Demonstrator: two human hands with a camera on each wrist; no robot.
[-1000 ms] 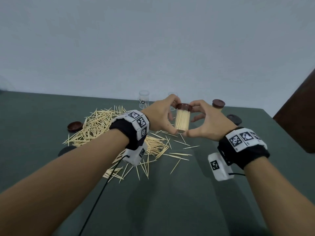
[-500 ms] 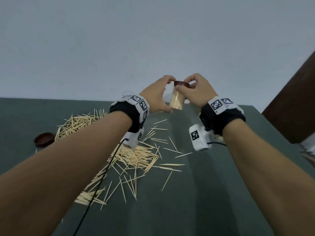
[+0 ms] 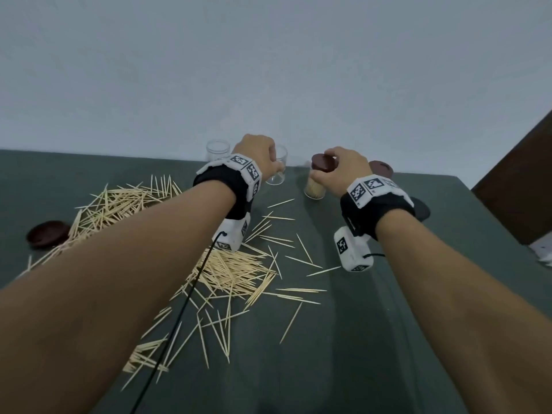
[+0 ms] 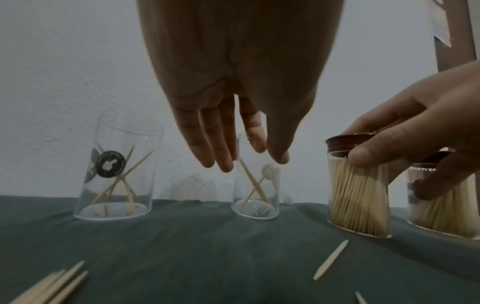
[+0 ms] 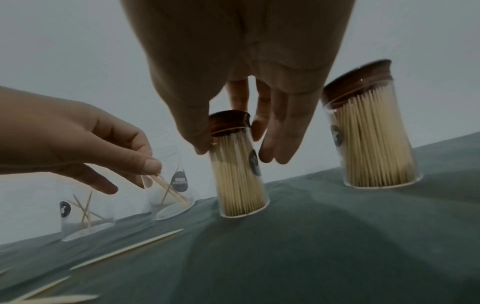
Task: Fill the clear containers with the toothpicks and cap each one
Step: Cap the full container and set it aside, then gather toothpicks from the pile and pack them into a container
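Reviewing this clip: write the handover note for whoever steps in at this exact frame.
Right hand grips the capped full container, which stands on the table.
Left hand has fingers at the rim of the middle open container; a firm grip is unclear.
Done: two full, capped containers, counting the far right container.
Left: two open containers hold a few toothpicks each, including the left open container. Loose toothpicks and spare caps remain.
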